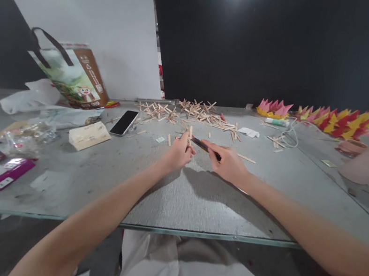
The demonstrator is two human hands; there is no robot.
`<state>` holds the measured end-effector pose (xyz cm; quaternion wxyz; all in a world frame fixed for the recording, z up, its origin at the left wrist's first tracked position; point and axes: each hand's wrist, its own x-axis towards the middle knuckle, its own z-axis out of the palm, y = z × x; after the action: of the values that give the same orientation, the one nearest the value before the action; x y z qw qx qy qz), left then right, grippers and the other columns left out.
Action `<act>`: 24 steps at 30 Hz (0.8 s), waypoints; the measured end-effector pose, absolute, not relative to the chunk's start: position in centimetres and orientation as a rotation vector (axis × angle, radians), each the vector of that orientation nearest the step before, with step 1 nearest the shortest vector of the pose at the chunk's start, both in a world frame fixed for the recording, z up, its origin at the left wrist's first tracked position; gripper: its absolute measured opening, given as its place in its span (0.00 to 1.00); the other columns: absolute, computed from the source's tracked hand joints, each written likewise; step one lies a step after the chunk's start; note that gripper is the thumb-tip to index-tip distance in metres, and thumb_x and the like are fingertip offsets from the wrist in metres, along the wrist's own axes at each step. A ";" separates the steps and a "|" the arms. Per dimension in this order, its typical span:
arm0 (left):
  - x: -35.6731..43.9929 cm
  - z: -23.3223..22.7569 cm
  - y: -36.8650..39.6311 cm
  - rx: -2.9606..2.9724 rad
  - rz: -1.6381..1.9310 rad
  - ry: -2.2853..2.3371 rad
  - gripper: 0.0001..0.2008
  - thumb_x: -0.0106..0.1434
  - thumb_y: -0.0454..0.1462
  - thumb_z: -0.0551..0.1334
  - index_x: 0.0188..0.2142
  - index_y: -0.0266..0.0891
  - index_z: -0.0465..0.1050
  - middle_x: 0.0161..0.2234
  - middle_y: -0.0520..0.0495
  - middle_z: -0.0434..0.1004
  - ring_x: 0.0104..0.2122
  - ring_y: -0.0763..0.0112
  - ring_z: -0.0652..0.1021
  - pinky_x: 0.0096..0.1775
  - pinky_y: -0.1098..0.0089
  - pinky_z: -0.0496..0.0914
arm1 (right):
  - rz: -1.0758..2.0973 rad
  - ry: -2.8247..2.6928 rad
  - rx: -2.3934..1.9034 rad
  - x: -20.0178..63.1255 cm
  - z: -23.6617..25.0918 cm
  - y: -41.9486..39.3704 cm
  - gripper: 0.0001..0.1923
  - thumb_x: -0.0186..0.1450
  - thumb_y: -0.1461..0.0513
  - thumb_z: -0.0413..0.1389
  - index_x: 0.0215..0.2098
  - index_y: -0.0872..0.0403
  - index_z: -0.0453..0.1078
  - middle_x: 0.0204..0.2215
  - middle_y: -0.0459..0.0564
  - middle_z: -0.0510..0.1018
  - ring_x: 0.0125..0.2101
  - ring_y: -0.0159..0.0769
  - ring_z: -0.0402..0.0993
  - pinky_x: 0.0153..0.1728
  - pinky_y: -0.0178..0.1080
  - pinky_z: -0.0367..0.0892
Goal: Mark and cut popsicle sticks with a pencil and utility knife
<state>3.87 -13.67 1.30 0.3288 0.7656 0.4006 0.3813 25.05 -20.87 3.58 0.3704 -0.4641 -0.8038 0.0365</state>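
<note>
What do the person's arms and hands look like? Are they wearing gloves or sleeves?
No gloves and no sleeves in view. Both forearms are bare right up to the picture's edge. The left hand and right hand are bare too, with no watch or bracelet showing. Rings are too small to tell.

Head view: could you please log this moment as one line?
left hand: shut on wooden stick | right hand: shut on dark tool | table

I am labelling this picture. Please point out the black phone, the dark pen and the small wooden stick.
Black flat phone (124,122), head view, screen middle.
Dark thin pen (204,147), head view, mid-barrel.
Small wooden stick (191,134), head view, upper end.
</note>
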 end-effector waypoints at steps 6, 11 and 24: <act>3.6 1.9 -13.4 2.022 1.059 1.001 0.25 0.68 0.31 0.59 0.64 0.40 0.62 0.31 0.51 0.80 0.25 0.74 0.78 0.27 0.76 0.73 | 0.123 -2.111 -1.234 24.9 5.0 -21.0 0.24 0.78 0.60 0.47 0.66 0.57 0.73 0.34 0.55 0.85 0.23 0.35 0.72 0.29 0.36 0.59; 3.4 1.8 -13.1 2.023 1.078 0.954 0.36 0.68 0.34 0.60 0.72 0.39 0.51 0.31 0.51 0.81 0.21 0.72 0.78 0.26 0.72 0.75 | 0.159 -2.183 -1.186 25.2 5.1 -20.9 0.24 0.78 0.58 0.46 0.68 0.51 0.69 0.37 0.53 0.85 0.21 0.33 0.67 0.28 0.36 0.56; 3.7 1.8 -14.4 2.205 1.001 1.100 0.33 0.63 0.28 0.59 0.68 0.39 0.60 0.30 0.49 0.78 0.28 0.63 0.79 0.39 0.64 0.74 | 0.033 -2.203 -1.242 24.7 4.6 -21.4 0.20 0.72 0.62 0.50 0.59 0.52 0.73 0.27 0.49 0.80 0.22 0.35 0.68 0.28 0.36 0.55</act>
<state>3.71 -14.36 1.79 0.2387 0.8050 0.4018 0.3655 24.69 -21.42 4.65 0.3013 -0.4682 -0.8306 0.0124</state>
